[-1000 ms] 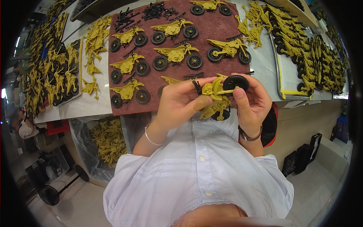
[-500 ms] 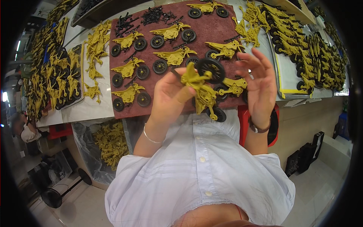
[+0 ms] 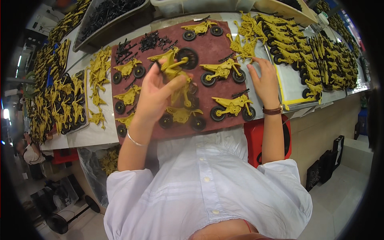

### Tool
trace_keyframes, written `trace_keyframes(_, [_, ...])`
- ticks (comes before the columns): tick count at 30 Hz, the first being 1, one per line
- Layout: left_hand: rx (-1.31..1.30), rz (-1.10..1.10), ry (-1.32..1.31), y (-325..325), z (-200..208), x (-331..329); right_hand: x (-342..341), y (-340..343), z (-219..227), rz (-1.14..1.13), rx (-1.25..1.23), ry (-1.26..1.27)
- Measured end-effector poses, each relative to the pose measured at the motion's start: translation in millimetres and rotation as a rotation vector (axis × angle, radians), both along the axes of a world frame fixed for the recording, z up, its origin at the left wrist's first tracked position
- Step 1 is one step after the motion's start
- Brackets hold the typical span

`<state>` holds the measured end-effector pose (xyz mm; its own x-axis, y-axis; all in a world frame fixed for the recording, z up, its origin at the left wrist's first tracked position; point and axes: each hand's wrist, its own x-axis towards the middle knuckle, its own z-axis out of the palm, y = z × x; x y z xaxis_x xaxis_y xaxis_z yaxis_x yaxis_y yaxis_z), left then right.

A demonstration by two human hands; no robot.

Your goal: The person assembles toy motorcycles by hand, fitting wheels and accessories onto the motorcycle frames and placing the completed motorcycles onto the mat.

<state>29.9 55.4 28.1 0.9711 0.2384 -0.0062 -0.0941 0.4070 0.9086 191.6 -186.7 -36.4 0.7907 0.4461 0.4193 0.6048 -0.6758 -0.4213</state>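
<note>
My left hand [image 3: 156, 96] grips a yellow toy motorcycle [image 3: 171, 71] with black wheels, tilted upright over the dark red mat [image 3: 212, 50]. Some of it is smeared by motion. My right hand [image 3: 266, 82] is stretched out at the mat's right edge, its fingers apart and nothing seen in them. Its fingertips come close to a loose heap of yellow parts [image 3: 243, 43]; whether they touch it I cannot tell. Several more toy motorcycles lie on their sides on the mat, one of them [image 3: 232, 106] near its front right corner.
Black handlebar-like parts [image 3: 150, 41] lie at the mat's far left. Behind stands a grey bin [image 3: 86, 34] of black parts. Rows of toy motorcycles [image 3: 294, 56] fill the right side, and a yellow-edged tray [image 3: 282, 90] lies there. More yellow parts [image 3: 100, 72] lie left. A red stool [image 3: 252, 140] stands below.
My left hand has moved left and away from my body with the toy motorcycle. My right hand has drawn away from it toward the yellow heap. The view has shifted.
</note>
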Motion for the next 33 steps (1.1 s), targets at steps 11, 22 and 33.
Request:
trace_keyframes(11, [0.935, -0.348, 0.133, 25.2, -13.1, 164.7, 36.7, 25.9, 10.7, -0.187, -0.144, 0.029])
trace_keyframes(22, [1.857, 0.086, 0.278, 63.3, -44.2, 173.0, 17.8, 24.3, 34.5, -0.371, -0.206, 0.125])
trace_keyframes(33, [0.894, 0.104, 0.148, 65.1, -34.2, 178.8, -28.5, -9.3, 12.1, -0.323, -0.051, -0.056])
